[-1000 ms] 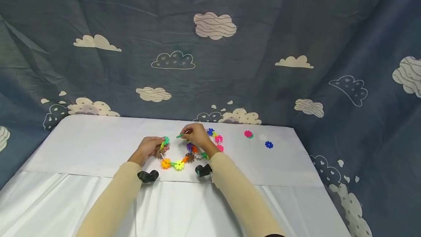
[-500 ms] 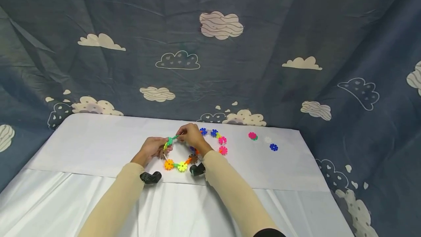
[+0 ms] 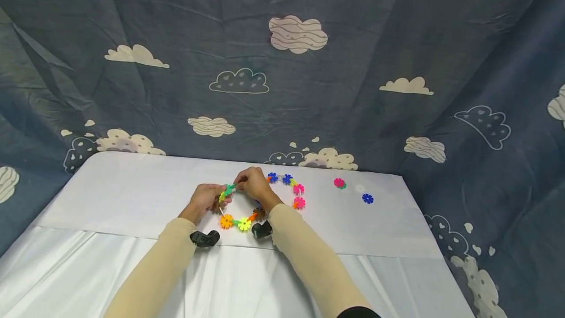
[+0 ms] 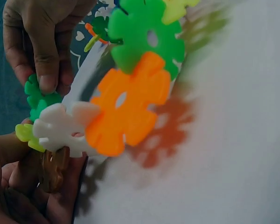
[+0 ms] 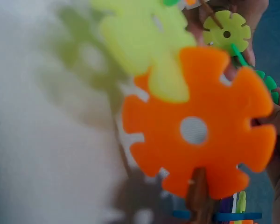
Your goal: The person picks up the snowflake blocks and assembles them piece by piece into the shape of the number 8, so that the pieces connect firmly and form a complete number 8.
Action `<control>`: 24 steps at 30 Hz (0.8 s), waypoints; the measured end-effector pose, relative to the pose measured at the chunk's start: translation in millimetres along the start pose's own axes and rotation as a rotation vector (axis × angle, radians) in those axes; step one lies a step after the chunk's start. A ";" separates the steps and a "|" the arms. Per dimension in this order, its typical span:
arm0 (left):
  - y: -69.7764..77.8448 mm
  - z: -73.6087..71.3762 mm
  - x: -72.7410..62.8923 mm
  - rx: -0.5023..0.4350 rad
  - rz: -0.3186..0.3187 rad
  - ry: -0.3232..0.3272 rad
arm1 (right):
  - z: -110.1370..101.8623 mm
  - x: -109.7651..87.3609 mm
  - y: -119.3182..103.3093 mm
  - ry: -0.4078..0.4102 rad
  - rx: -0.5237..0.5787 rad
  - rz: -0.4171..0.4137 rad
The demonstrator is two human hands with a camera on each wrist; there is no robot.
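Notched plastic flower discs are linked in a colourful chain on the white table, with an orange disc [image 3: 226,221] and a yellow disc [image 3: 244,224] at its near side. My left hand [image 3: 204,202] grips the chain's left end; in the left wrist view a brown disc [image 4: 53,170] and a yellow-green disc [image 4: 30,136] lie at its fingers. My right hand [image 3: 252,182] pinches a green disc [image 4: 41,100] between thumb and fingers, against the end held by the left hand. Whether the green slots are fully joined is hard to tell. The right forearm hides part of the chain.
To the right lie a pink disc [image 3: 339,182] overlapping a green one, a white disc [image 3: 360,188] and a blue disc [image 3: 368,198]. A dark cloud-printed curtain [image 3: 344,112] hangs behind the table [image 3: 145,185].
My right hand has moved left with the green disc, closing the gap to the chain end in my left hand. The left hand stays nearly in place. The head view has shifted slightly.
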State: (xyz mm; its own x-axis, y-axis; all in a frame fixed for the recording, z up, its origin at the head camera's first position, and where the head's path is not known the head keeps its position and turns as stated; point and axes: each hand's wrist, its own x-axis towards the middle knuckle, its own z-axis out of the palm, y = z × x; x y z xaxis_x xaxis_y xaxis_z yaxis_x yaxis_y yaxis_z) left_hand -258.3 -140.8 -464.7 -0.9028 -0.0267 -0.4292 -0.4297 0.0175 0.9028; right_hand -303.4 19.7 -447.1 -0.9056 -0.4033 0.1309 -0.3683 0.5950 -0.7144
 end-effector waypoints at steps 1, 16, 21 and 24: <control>0.5 0.4 -0.6 0.000 -0.006 0.004 | 0.5 0.0 -0.2 0.000 0.000 -0.002; -2.5 1.6 -0.4 -0.014 -0.002 0.012 | 0.6 -2.7 -9.7 -0.040 -0.151 0.021; -5.0 -1.8 2.3 0.027 0.000 -0.047 | -18.6 -9.6 -1.7 -0.096 -0.094 0.037; -4.6 -8.6 2.0 0.028 0.008 -0.066 | -40.1 -16.1 7.4 -0.060 -0.017 0.036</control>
State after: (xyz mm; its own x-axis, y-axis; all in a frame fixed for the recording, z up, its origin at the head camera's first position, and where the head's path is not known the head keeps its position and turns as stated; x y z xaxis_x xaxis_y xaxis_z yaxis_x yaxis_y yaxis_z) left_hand -258.0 -149.5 -469.5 -0.9050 0.0399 -0.4235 -0.4217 0.0451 0.9056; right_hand -299.9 58.4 -426.9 -0.9046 -0.4215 0.0635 -0.3391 0.6214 -0.7063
